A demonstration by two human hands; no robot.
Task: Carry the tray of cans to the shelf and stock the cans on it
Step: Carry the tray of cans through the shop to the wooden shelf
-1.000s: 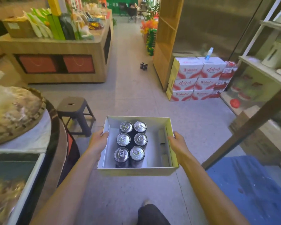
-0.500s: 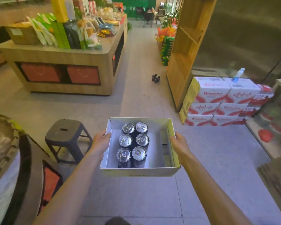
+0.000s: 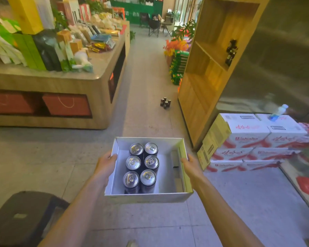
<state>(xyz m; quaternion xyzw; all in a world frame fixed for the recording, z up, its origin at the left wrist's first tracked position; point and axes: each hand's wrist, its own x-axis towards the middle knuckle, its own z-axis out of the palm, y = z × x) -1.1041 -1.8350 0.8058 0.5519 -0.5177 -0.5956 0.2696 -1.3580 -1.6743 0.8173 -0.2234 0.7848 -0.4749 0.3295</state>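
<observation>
Both hands grip tray (image 3: 146, 197), six cans (image 3: 141, 168) inside, undersides hidden

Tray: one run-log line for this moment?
phase: carry | tray: held level, both hands | left hand, right hand: gripping side walls | cans: upright | shelf: ahead-right

Single head-worn wide-angle view, looking forward and steeply down from above the person's outstretched forearms. Tray (image 3: 148, 197) is sitting close, low-centre in frame. Lens is facing along the floor aisle (image 3: 146, 82); wooden shelf (image 3: 209, 68) is standing ahead right, display desk (image 3: 89, 81) ahead left. Edges are bending.
</observation>
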